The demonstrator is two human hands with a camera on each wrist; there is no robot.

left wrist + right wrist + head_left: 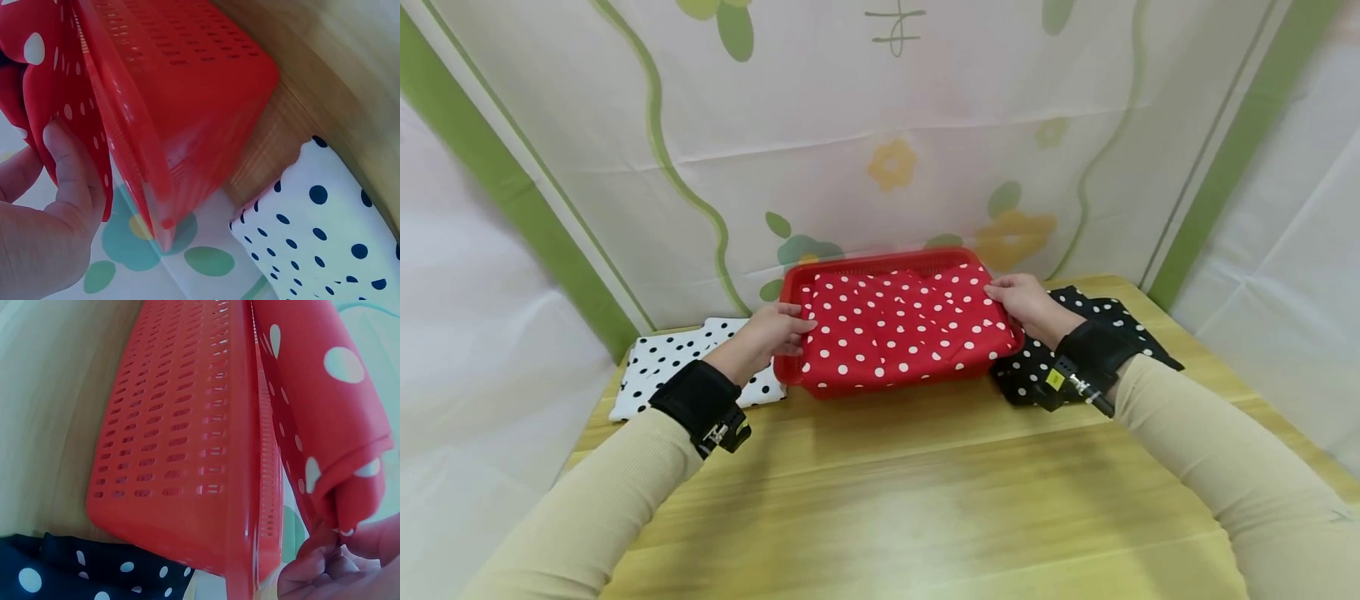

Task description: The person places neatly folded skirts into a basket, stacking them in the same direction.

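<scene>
Pinching opposite edges of red white-dotted folded cloth [902, 329] with left hand [775, 329] and right hand [1022, 304], over red perforated plastic basket [880, 267]; best lowered level, corners tucked inside rim.

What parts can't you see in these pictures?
- Inside of the red plastic basket: head view, covered by the red white-dotted cloth.
- Part of the black white-dotted cloth: head view, hidden under the right hand and its wrist strap.
- White black-dotted cloth: left wrist view, cut off by the edge.
- Left hand: left wrist view, fingertips tucked behind the red cloth.
</scene>
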